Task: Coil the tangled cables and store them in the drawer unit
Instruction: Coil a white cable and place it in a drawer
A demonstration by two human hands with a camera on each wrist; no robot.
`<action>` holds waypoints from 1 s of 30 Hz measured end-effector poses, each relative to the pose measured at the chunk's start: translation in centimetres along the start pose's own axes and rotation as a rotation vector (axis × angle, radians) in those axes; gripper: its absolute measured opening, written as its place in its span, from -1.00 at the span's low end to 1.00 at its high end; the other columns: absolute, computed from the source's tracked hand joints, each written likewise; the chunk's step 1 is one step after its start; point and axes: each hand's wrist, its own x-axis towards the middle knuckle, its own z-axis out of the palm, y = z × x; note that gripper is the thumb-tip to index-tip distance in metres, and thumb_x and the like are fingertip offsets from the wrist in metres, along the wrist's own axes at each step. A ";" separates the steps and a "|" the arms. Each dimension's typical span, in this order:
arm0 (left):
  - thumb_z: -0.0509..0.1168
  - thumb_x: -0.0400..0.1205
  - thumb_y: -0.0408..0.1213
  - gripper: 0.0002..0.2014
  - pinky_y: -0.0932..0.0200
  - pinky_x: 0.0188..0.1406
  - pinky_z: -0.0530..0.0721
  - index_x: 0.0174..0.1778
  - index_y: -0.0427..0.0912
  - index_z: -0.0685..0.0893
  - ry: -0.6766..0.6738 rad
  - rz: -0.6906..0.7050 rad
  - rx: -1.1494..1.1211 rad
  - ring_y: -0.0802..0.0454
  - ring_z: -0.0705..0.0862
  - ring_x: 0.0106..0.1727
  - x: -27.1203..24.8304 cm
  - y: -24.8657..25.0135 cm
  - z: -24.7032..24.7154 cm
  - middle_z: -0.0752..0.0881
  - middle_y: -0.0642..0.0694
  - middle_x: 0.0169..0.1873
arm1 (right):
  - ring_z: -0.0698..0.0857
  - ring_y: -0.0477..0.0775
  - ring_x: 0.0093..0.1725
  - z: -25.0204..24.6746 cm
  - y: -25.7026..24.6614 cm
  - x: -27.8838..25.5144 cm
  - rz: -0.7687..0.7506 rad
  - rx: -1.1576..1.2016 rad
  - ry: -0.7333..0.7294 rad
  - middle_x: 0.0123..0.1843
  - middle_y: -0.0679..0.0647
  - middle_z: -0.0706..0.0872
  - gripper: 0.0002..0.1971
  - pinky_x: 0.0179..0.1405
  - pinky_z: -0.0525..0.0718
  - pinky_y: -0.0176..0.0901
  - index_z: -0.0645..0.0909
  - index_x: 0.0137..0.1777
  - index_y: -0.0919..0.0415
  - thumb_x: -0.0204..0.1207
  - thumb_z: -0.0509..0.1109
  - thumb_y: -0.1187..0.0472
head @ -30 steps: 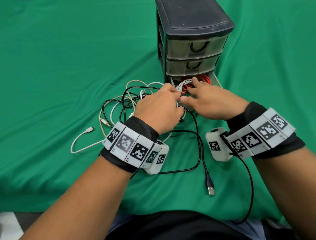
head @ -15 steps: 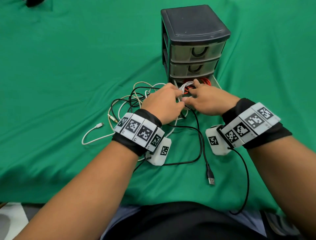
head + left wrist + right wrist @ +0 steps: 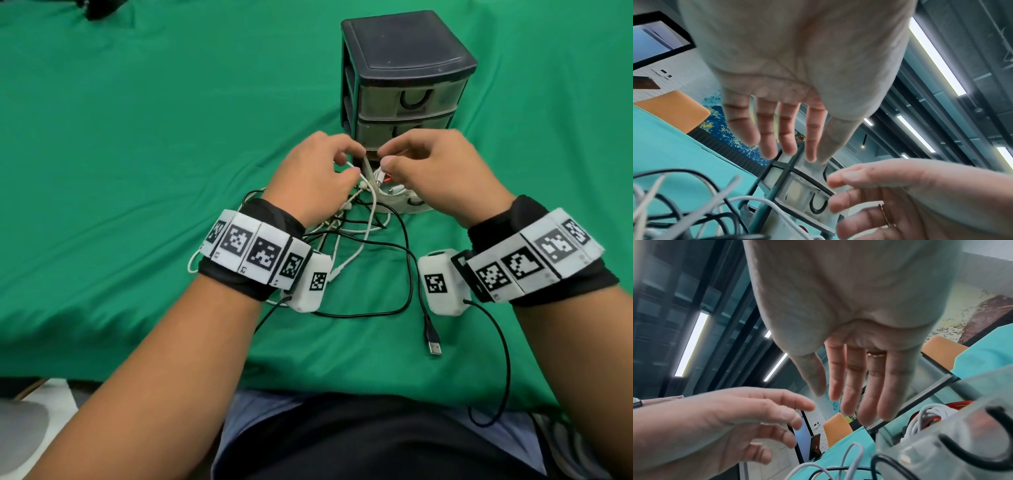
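A black drawer unit (image 3: pixel 404 51) stands at the back of the green cloth. Its bottom drawer (image 3: pixel 412 202) is pulled out, with a white coiled cable (image 3: pixel 929 415) and a red cable (image 3: pixel 387 177) in it. My left hand (image 3: pixel 349 161) and right hand (image 3: pixel 387 157) hover close together just above that drawer. In the wrist views the left hand's fingers (image 3: pixel 789 142) and the right hand's fingers (image 3: pixel 855 402) are loosely straight and hold nothing. A tangle of black and white cables (image 3: pixel 359 222) lies under my left wrist.
A black cable runs toward me and ends in a USB plug (image 3: pixel 435 347). The upper two drawers (image 3: pixel 411 99) are closed. A dark object (image 3: pixel 99 8) lies at the far left corner. The cloth's front edge is at my lap.
Both hands were down on the white coil in the bottom drawer; now they have lifted off it and hang above the drawer with nothing in them.
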 end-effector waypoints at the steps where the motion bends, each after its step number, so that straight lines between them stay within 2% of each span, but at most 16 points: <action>1: 0.30 0.62 -0.14 -0.77 0.16 0.14 0.55 0.18 0.16 0.69 0.013 -0.024 0.009 0.09 0.59 -0.04 0.0 -0.3 -0.2 0.61 0.03 0.04 | 0.82 0.09 -0.08 0.1 -0.1 -0.2 0.003 -0.009 -0.017 -0.13 0.04 0.84 -0.93 0.08 0.78 0.09 0.77 -0.04 0.02 0.53 0.48 0.12; 4: 0.32 0.61 -0.14 -0.78 0.18 0.05 0.48 0.16 0.14 0.65 0.028 -0.110 0.034 0.05 0.57 -0.08 -0.6 -1.3 -0.6 0.51 0.01 0.03 | 0.78 0.03 -0.16 0.6 0.2 -0.6 0.045 -0.040 -0.084 -0.17 -0.02 0.82 -0.92 0.08 0.78 0.07 0.76 -0.05 0.01 0.50 0.52 0.08; 7: 0.34 0.60 -0.11 -0.73 0.11 0.08 0.50 0.22 0.13 0.60 -0.027 -0.181 0.078 -0.04 0.58 -0.01 -1.2 -2.4 -0.3 0.51 -0.03 0.11 | 0.71 -0.04 -0.21 1.2 0.6 -1.1 0.055 -0.099 -0.157 -0.11 -0.03 0.79 -0.84 -0.12 0.70 -0.20 0.74 0.04 0.01 0.49 0.56 0.08; 10: 0.36 0.59 -0.12 -0.71 0.10 0.09 0.50 0.23 0.12 0.58 -0.092 -0.199 0.081 -0.05 0.57 0.01 -1.5 -3.0 0.3 0.55 -0.02 0.11 | 0.74 0.05 -0.17 1.7 0.8 -1.1 0.044 -0.116 -0.160 -0.09 -0.01 0.77 -0.76 -0.09 0.70 -0.13 0.71 0.07 0.04 0.44 0.61 0.11; 13: 0.38 0.59 -0.16 -0.76 0.13 0.01 0.49 0.16 0.09 0.62 -0.159 -0.175 0.063 0.01 0.61 0.02 -1.6 -3.2 1.0 0.65 0.06 -0.02 | 0.68 -0.02 -0.31 2.1 1.1 -0.7 0.057 -0.141 -0.153 -0.12 0.04 0.78 -0.64 -0.14 0.68 -0.13 0.63 0.13 0.05 0.40 0.64 0.07; 15: 0.40 0.59 -0.20 -0.81 0.12 -0.01 0.52 0.10 0.08 0.64 -0.194 -0.151 0.044 0.04 0.62 -0.03 -1.7 -3.1 1.5 0.67 0.10 -0.10 | 0.64 -0.04 -0.37 2.3 1.4 -0.4 0.073 -0.152 -0.146 -0.14 0.07 0.77 -0.56 -0.19 0.67 -0.13 0.60 0.18 0.07 0.37 0.66 0.03; 17: 0.42 0.57 -0.24 -0.83 0.12 -0.09 0.52 0.03 0.09 0.66 -0.203 -0.132 0.026 0.10 0.59 -0.17 -1.7 -3.2 1.8 0.65 0.12 -0.16 | 0.62 -0.05 -0.36 2.4 1.6 -0.1 0.087 -0.185 -0.136 -0.12 0.06 0.76 -0.52 -0.18 0.69 -0.11 0.63 0.22 0.08 0.35 0.66 -0.01; 19: 0.44 0.56 -0.28 -0.83 0.15 -0.19 0.49 -0.01 0.08 0.69 -0.213 -0.129 0.002 0.16 0.56 -0.27 -1.6 -3.3 1.9 0.66 0.11 -0.20 | 0.60 -0.08 -0.36 2.2 1.7 0.1 0.081 -0.243 -0.138 -0.11 0.04 0.74 -0.59 -0.17 0.62 -0.15 0.68 0.20 0.05 0.38 0.64 -0.01; 21: 0.45 0.55 -0.26 -0.82 0.15 -0.15 0.54 0.00 0.08 0.69 -0.202 -0.135 -0.019 0.12 0.59 -0.23 -1.5 -3.3 1.8 0.68 0.11 -0.20 | 0.56 -0.14 -0.38 2.0 1.5 0.2 0.050 -0.284 -0.155 -0.18 -0.03 0.68 -0.72 -0.19 0.56 -0.20 0.73 0.12 0.03 0.43 0.59 0.06; 23: 0.44 0.55 -0.19 -0.78 0.12 -0.06 0.55 0.08 0.10 0.64 -0.135 -0.151 -0.028 0.06 0.59 -0.19 -1.3 -3.2 1.5 0.64 0.08 -0.11 | 0.53 -0.14 -0.38 2.0 1.4 0.3 0.031 -0.312 -0.176 -0.25 -0.07 0.61 -0.83 -0.28 0.49 -0.22 0.73 0.04 0.00 0.45 0.54 0.13; 25: 0.41 0.57 -0.13 -0.71 0.12 -0.02 0.48 0.19 0.11 0.57 -0.046 -0.172 -0.013 0.03 0.55 -0.13 -0.8 -3.1 0.8 0.53 0.03 0.03 | 0.53 -0.09 -0.37 2.0 1.2 0.3 0.013 -0.304 -0.172 -0.25 -0.05 0.60 -0.91 -0.35 0.44 -0.20 0.69 -0.09 -0.01 0.45 0.51 0.17; 27: 0.38 0.59 -0.12 -0.66 0.15 0.02 0.43 0.27 0.08 0.53 0.006 -0.181 -0.007 0.04 0.52 -0.08 -0.1 -3.2 -0.2 0.47 0.01 0.09 | 0.54 -0.07 -0.37 1.9 1.0 0.3 0.010 -0.255 -0.142 -0.27 -0.03 0.65 -0.95 -0.37 0.46 -0.19 0.67 -0.15 0.04 0.46 0.47 0.20; 30: 0.36 0.63 -0.16 -0.58 0.20 0.13 0.43 0.42 0.10 0.50 -0.028 -0.148 0.021 0.11 0.49 -0.06 0.9 -3.5 -1.0 0.46 0.02 0.14 | 0.51 -0.06 -0.39 1.7 0.0 0.2 -0.007 -0.135 -0.125 -0.33 -0.01 0.64 -0.91 -0.38 0.49 -0.25 0.62 -0.20 0.15 0.48 0.37 0.33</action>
